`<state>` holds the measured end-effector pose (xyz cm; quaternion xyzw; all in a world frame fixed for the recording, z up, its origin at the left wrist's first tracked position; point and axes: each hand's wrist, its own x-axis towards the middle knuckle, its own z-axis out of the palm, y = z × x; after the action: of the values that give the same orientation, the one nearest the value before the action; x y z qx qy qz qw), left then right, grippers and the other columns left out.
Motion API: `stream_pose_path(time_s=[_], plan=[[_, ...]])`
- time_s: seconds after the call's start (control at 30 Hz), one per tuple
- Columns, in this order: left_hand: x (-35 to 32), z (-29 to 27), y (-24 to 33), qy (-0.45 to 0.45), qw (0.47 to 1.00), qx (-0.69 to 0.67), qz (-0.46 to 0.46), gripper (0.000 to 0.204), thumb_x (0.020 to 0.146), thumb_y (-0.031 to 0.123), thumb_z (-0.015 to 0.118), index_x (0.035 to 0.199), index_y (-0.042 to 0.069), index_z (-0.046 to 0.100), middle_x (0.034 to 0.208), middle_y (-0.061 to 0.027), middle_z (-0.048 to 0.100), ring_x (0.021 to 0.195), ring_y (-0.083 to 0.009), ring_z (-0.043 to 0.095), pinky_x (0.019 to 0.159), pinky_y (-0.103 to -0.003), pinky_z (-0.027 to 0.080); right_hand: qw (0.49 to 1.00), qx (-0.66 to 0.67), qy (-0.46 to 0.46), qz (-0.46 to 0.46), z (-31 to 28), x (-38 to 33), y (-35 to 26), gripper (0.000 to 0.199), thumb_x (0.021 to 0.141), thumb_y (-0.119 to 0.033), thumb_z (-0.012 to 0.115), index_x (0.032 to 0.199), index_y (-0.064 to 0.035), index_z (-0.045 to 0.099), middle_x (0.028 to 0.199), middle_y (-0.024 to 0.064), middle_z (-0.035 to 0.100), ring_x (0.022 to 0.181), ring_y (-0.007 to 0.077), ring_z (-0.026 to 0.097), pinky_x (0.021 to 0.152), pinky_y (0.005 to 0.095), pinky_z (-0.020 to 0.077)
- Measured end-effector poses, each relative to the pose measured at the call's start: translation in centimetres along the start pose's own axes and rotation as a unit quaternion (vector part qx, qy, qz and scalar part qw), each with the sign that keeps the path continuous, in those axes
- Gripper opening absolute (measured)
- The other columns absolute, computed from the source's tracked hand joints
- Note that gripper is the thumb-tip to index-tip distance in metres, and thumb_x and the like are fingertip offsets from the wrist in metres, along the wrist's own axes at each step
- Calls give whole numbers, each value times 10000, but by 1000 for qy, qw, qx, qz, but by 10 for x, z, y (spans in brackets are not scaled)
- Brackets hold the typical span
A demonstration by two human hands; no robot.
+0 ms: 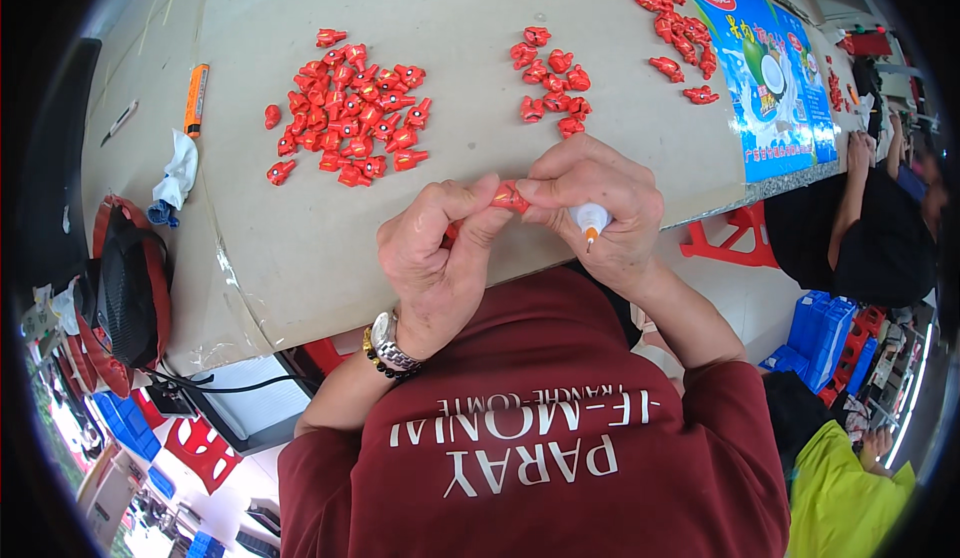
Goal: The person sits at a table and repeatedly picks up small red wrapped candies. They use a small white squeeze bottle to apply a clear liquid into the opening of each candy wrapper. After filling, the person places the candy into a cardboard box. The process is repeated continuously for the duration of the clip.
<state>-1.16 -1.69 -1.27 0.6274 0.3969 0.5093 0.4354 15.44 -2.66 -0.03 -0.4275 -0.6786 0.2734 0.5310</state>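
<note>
Both hands meet at the table [300, 248] near edge, centre frame. Left hand [440, 258] pinches a small red part [510, 196] between thumb and fingertips; the part sits at about 1 o'clock from that palm, long axis roughly 10-to-4. Right hand [600, 208] also closed: fingertips on the same part from its 9 o'clock side, glue bottle [590, 220] tucked in the palm, orange nozzle pointing down toward 6. Both hands touch the part. Big pile [350, 113] of red parts at 11 o'clock, well apart; small pile [550, 83] at 12, nearer the right hand. Orange marker [196, 98] far left.
</note>
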Motion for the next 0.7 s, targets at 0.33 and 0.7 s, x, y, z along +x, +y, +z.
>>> stream_pose_path(time_s=[0.33,0.7], plan=[[7,-6,7,-41,993,-45,-101,205,923,203,591,949,0,585,726,5,581,569,-17,435,506,-164,336,946,154,-24,284,-11,16,-13,183,726,-24,742,899,-14,683,742,34,609,632,90,570,499,224,464],[3,-8,3,-41,992,-58,-100,207,910,208,612,909,3,583,692,4,575,557,-19,441,494,-166,339,940,161,-19,301,-6,13,-16,140,762,-53,740,865,2,662,716,29,603,527,60,543,434,180,407]])
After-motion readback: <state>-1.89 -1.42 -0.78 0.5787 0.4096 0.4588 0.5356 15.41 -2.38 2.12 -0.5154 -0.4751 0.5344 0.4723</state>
